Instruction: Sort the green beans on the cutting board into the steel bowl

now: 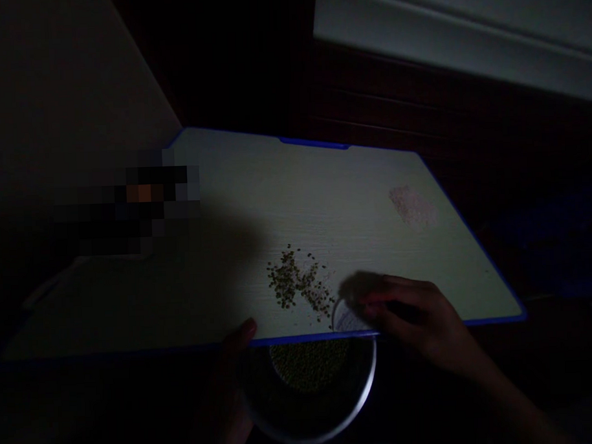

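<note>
A dim room; green beans [298,283] lie scattered on a blue-edged board [256,197].

Very dim, underexposed. Only lit area: pale board [295,202], frame centre. Big soft shadow over its left half. Corners near black. Pixelated patch centre-left. Right hand [416,321] motion-blurred, lower right.

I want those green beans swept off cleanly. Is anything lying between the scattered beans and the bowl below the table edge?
Nothing visible does. The scattered green beans lie on bare tabletop, with the bowl just under the near edge. The right hand rests beside them; the left hand is at the bowl.
</note>
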### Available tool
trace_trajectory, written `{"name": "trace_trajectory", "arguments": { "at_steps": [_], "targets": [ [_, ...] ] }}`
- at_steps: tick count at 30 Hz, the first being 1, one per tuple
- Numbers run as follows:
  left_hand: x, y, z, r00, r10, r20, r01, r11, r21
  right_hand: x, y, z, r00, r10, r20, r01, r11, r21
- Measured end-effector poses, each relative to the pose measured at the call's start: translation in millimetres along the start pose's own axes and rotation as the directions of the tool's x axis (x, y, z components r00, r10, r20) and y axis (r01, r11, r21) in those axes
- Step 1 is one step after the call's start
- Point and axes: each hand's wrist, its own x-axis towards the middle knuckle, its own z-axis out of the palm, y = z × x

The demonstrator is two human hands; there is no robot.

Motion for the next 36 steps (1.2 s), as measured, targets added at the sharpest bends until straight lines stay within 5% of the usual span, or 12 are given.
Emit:
{"name": "trace_trajectory", "arguments": {
  "at_steps": [5,13,20,29,36],
  "targets": [
    [-0.6,4.2,3.7,0.992,-0.068,-0.105,0.066,0.998,-0.024,2.8,-1.9,0.4,0.996,0.038,-0.082,-0.039,0.999,-0.01],
    [-0.7,3.0,1.0,0.997,-0.053,-0.051,0.053,0.999,0.003,14.2,-8.2,7.2,0.996,0.042,-0.073,-0.042,0.999,0.0],
    [-9.9,32.4,15.2,0.97,-0.207,-0.125,0.201,0.978,-0.057,14.8,-5.0,6.7,1.0,0.001,-0.02,-0.001,1.0,0.031],
    [3.7,-1.7,-0.7,0.997,-0.076,-0.013,0.075,0.997,-0.034,13.0,-6.2,8.4,1.0,-0.007,0.01,0.007,0.999,0.038],
    [0.7,1.0,-1.0,0.993,0.076,-0.088,-0.066,0.992,0.104,10.5,-3.8,6.3,1.0,-0.012,0.02,0.011,0.998,0.061]
  ]
}}
